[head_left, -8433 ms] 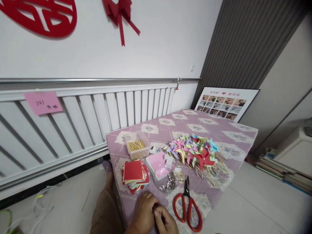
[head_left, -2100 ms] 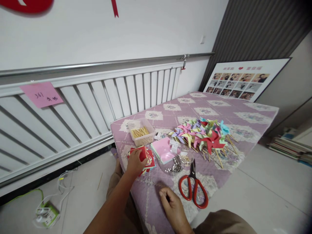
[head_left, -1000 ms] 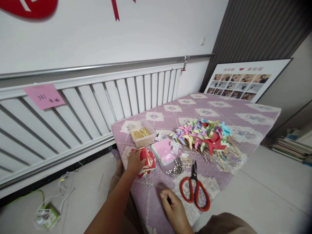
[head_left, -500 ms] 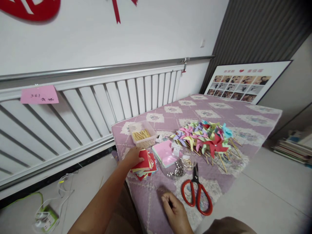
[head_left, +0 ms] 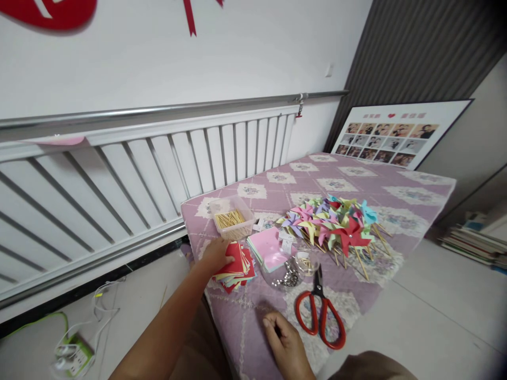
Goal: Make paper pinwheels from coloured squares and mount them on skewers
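My left hand (head_left: pixel 217 254) reaches out to a stack of red and mixed-colour paper squares (head_left: pixel 237 266) on the purple quilted table (head_left: pixel 336 184); its fingers pinch the top red sheet at the stack's left edge. My right hand (head_left: pixel 285 344) rests on the cloth near the front edge, fingers curled loosely, with nothing visible in it. Red-handled scissors (head_left: pixel 321 316) lie just right of that hand.
A clear box of wooden sticks (head_left: pixel 232 220), a pink paper stack (head_left: pixel 267 247), a small clear dish of metal pins (head_left: pixel 288 272) and a heap of coloured paper pinwheels (head_left: pixel 335 224) cover the table's near half. A white radiator (head_left: pixel 119 179) runs behind; a photo board (head_left: pixel 396 134) leans beyond.
Over the last second my left hand shifted slightly up to the stack's left edge and gripped the top red sheet. My right hand barely moved. The pink note on the radiator flipped nearly out of sight.
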{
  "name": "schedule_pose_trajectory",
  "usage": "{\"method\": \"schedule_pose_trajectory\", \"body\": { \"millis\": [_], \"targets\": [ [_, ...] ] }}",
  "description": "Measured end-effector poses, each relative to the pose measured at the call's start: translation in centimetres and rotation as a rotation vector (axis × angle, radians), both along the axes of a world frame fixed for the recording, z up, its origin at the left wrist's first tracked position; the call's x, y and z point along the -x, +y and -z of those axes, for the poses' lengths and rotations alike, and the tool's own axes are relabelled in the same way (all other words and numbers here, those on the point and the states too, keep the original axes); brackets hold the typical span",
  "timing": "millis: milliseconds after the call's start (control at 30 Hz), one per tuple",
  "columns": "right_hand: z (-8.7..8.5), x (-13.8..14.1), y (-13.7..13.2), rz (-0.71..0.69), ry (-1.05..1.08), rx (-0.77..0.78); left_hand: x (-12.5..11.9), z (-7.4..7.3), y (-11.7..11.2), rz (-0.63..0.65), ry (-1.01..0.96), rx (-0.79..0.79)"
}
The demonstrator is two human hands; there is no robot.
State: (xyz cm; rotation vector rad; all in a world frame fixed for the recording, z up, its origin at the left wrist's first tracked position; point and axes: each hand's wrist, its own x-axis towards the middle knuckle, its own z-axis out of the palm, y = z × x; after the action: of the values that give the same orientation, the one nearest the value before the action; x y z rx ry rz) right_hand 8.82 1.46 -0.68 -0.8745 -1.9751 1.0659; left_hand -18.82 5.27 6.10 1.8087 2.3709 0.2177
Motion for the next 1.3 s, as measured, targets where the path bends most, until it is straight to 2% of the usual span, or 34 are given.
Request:
{"method": "schedule_pose_trajectory", "body": {
  "millis": [267, 667, 1300],
  "targets": [
    [-0.58, 0.18, -0.04, 0.019, -0.001, -0.010, -0.34, -0.19, -0.43, -0.030, -0.009, -0.032],
    [-0.29, 0.11, 0.03, 0.010, -0.006, -0.006, 0.24, 0.26, 0.29, -0.035, -0.044, 0.022],
    [-0.54, 0.11, 0.00, 0.012, -0.001, 0.002, -0.11, 0.33, -0.19, -0.033, -0.053, -0.030]
  ]
}}
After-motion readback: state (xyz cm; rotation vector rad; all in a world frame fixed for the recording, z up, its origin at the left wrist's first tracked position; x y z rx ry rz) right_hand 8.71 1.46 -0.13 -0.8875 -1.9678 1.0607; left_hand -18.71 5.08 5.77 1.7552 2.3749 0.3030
